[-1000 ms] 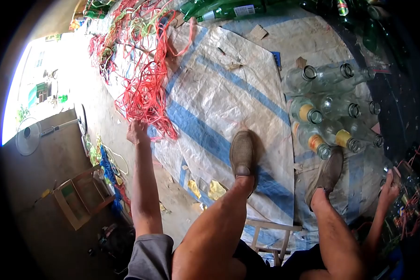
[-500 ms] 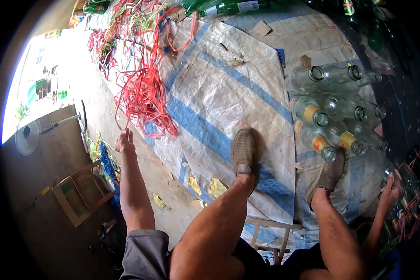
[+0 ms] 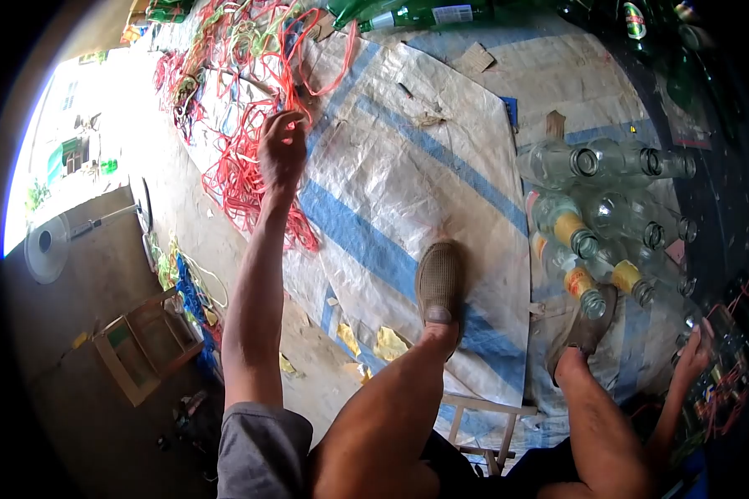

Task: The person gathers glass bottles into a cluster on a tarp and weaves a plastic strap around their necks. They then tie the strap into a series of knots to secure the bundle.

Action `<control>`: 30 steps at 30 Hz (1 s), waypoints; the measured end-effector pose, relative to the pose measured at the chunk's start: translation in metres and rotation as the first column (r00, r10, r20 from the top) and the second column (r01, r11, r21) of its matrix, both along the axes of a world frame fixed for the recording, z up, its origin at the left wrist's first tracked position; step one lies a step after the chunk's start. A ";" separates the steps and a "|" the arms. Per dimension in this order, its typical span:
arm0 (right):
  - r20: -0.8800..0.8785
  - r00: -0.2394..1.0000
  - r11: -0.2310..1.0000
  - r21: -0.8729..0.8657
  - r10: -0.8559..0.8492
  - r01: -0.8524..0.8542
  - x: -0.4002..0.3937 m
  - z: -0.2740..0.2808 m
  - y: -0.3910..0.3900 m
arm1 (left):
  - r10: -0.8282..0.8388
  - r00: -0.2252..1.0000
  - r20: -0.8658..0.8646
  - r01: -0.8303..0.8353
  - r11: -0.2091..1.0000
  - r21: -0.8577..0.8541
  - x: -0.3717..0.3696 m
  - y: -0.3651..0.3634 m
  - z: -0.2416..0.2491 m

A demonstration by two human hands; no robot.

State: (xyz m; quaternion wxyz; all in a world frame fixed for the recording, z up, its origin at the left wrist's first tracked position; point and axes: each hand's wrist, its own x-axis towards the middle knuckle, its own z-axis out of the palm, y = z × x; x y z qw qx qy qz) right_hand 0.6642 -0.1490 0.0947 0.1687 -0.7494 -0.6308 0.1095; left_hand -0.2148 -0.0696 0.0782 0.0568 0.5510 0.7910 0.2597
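Note:
My left hand [image 3: 284,150] is over the tangle of red plastic string [image 3: 240,158], its fingers curled in a pinch on red strands. At the lower right, my right hand [image 3: 694,356] is closed around what looks like a clear glass bottle [image 3: 691,321], mostly hidden by the fingers. Several clear glass bottles [image 3: 562,162] lie stacked on their sides just above that hand, necks pointing right. Yellow labels [image 3: 571,226] show on some of them.
A white and blue woven plastic sheet [image 3: 466,108] covers the floor. Green bottles [image 3: 424,14] line the far edge. My feet stand on the sheet, beside a wooden stool [image 3: 508,432]. To the left are a wooden crate [image 3: 146,341] and a fan [image 3: 48,248].
My left hand has moved up and right, from the tangle's lower edge with fingers extended to its upper part with fingers curled. The right hand has barely moved.

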 end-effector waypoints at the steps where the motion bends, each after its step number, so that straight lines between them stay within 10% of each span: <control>1: 0.003 1.000 1.000 -0.007 -0.009 0.009 -0.001 0.000 -0.001 | -0.018 0.998 0.061 0.024 0.995 -0.101 0.005 0.021 -0.005; 7: -0.008 1.000 0.999 -0.029 -0.026 0.026 -0.003 0.004 -0.003 | -0.175 0.975 -0.140 0.079 0.854 -0.515 -0.034 0.085 -0.077; 14: -0.071 0.996 0.997 -0.060 -0.055 0.051 -0.009 0.008 -0.005 | -0.186 0.977 -0.106 0.100 0.834 -0.543 -0.026 0.092 -0.076; 30: -0.158 0.983 0.990 -0.123 -0.089 0.070 0.012 -0.021 -0.027 | -0.291 0.846 0.447 0.389 0.909 -0.146 0.195 -0.104 0.033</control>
